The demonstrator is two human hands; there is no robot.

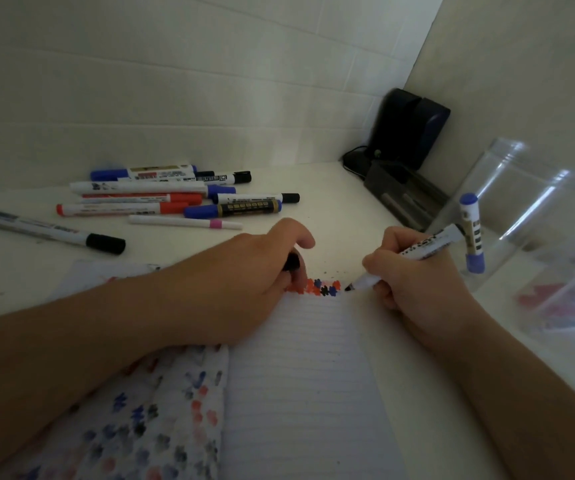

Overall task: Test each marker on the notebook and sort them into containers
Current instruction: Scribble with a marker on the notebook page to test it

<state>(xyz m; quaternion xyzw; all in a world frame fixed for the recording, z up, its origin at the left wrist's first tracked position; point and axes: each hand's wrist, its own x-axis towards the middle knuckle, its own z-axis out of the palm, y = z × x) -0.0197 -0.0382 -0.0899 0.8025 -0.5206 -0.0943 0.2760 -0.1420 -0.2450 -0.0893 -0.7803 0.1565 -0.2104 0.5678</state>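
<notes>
1 marker [414,256] in use, 10 markers [182,199] piled.

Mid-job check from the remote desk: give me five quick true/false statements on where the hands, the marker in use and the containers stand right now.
1. The right hand holds an uncapped marker with its black tip at the notebook page. True.
2. The left hand lies flat and holds nothing. False: its fingers grip a black cap.
3. The clear container on the right holds a blue-capped marker. True.
4. The row of test marks is at the bottom of the page. False: it runs along the top edge.
5. All untested markers lie in the clear container. False: a pile of markers lies on the table at the left.
</notes>
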